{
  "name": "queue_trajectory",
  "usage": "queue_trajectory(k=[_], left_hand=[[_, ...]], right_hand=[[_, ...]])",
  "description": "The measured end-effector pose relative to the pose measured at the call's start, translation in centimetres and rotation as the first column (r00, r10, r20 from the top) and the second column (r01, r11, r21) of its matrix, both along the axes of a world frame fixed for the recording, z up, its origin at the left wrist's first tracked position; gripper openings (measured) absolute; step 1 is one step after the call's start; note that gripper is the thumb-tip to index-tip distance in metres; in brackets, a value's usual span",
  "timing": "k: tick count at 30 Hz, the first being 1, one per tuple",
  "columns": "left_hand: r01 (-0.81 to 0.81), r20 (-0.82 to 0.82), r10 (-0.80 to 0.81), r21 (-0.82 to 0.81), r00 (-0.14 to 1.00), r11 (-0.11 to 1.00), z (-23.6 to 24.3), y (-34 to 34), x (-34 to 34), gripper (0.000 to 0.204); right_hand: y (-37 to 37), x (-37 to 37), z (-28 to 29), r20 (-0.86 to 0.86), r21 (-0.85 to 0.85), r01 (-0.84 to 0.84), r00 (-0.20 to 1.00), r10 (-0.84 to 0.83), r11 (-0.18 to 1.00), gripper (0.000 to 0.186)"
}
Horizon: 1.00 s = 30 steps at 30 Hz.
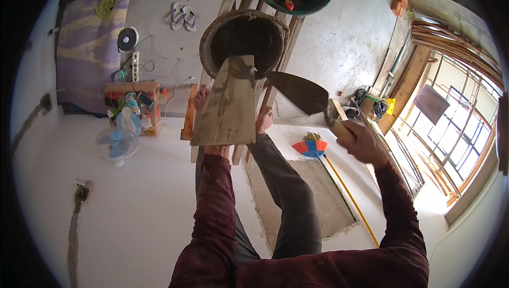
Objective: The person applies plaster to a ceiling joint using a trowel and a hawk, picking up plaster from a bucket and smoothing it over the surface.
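Head view, right fingers (361, 146) gripping trowel (303, 95), left fingers hidden beneath board (225, 108), state unclear

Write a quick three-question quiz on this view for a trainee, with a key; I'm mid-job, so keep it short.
1. True or false: the right hand grips the trowel by its blade.
2. Which colours does the fan-shaped broom head show?
A) plain green
B) orange-red and blue
C) plain black
3. Fill in: in this picture, the far end of the flat board partly hides the ____.

Key:
1. False; the hand is on the wooden handle.
2. B.
3. Round, crusty-rimmed tub.
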<state>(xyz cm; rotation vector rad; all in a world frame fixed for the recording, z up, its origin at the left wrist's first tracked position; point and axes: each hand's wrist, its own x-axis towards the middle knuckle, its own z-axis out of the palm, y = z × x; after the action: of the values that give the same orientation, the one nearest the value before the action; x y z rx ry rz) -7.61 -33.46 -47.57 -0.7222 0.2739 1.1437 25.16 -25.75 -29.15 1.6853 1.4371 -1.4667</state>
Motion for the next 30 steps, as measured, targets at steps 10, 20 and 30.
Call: queue_trajectory(k=[10, 20, 30], left_hand=[[0.003, -0.059, -0.002, 0.014, 0.998, 1.0, -0.5, 0.2, -0.5, 0.044], [-0.011, -0.109, 0.009, -0.012, 0.994, 1.0, -0.8, -0.7, -0.9, 0.042], [0.044, -0.257, -0.045, -0.008, 0.965, 0.999, -1.2, -0.1, -1.9, 0.041]], right_hand=[[-5.3, -3.6, -8.3, -0.115, 0.556, -0.151, 0.96, 0.255, 0.818, 0.044], [-4.3, -5.3, -4.2, -0.07, 0.607, -0.125, 0.975, 0.209, 0.785, 0.049], [0.6, -5.3, -12.8, 0.11, 0.491, -0.297, 0.954, 0.279, 0.819, 0.042]])
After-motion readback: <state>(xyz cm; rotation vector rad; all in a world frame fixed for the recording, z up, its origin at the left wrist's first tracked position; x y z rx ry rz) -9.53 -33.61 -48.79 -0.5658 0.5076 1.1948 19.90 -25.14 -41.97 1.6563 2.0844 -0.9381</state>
